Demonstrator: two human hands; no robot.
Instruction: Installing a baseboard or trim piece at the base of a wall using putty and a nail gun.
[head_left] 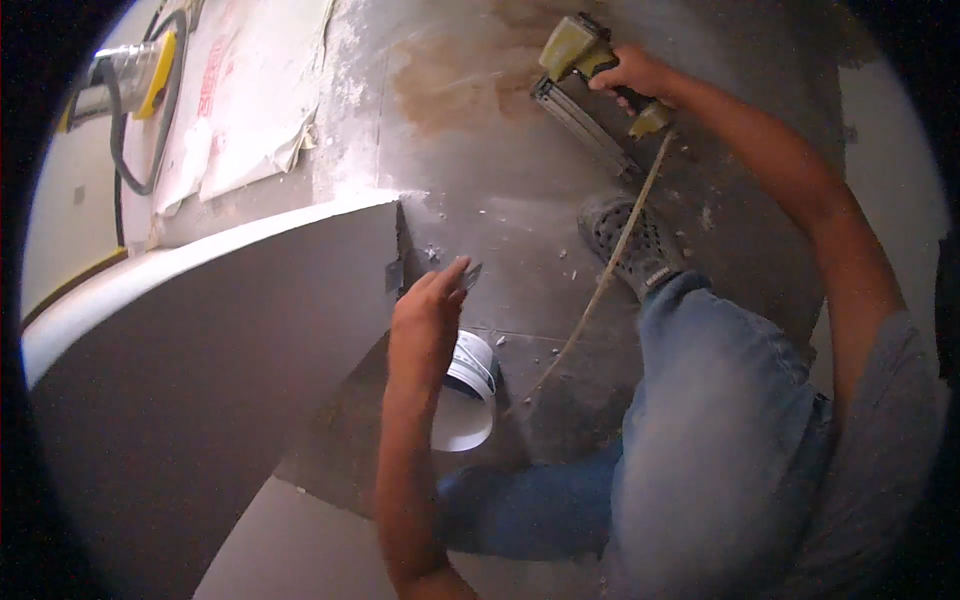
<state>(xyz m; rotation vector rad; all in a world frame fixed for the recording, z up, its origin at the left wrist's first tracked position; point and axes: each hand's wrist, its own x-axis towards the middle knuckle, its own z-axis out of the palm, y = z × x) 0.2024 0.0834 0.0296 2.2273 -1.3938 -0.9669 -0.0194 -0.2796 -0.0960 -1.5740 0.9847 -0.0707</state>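
In the head view, your right hand point(632, 78) wraps the handle of the nailer point(574, 50), out over the floor point(530, 235). Work looks unfinished, the nailer well apart from the panel point(250, 290). Your left hand point(430, 302) half-curls at a sliver point(474, 276); whether it's gripped, I can't tell. Your forearm point(408, 430) partly hides the bucket point(474, 385).

Mid-frame, the left hand point(428, 308) partly hides a thin grey piece point(474, 274) too small to identify, and just below, the left forearm point(408, 430) covers part of a white bucket point(480, 352).
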